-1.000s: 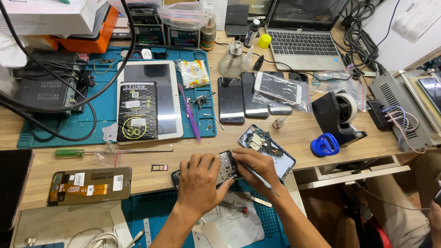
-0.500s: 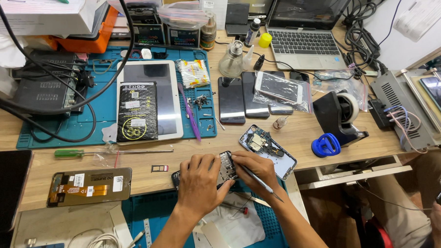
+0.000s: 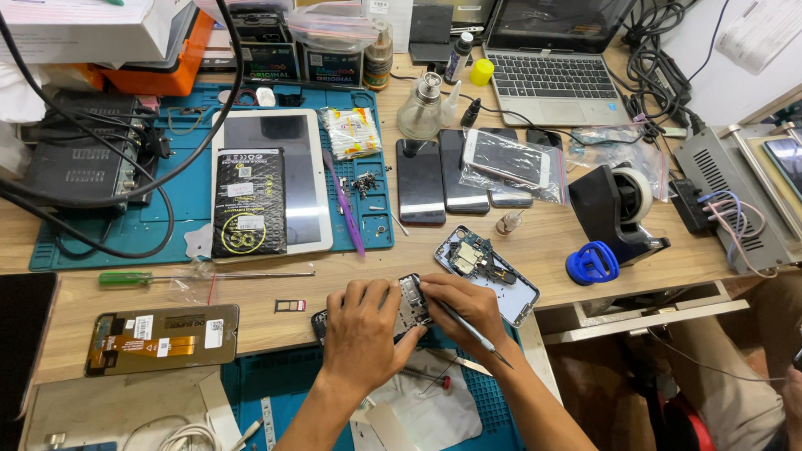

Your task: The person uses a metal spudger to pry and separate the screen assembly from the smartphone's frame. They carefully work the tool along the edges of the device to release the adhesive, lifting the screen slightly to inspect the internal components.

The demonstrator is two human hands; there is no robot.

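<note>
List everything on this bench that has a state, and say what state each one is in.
Phone frame: opened up, gripped by the left hand.
Thin tool: held in the right hand.
Second phone: back off, circuit boards exposed.
Laptop: lid open, screen dark.
Tablet: screen dark, black packet on it.
Green screwdriver: lying flat, unused.

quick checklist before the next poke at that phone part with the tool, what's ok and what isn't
1. Left hand steadies the phone part: ok.
2. Right hand grips the thin tool: ok.
3. Tool tip seated on the part: cannot tell, fingers hide it.
4. Part lies over the blue mat: not ok, it sits at the wooden edge.
5. Open phone body close by: ok.
6. Loose screws accounted for: cannot tell.
</note>
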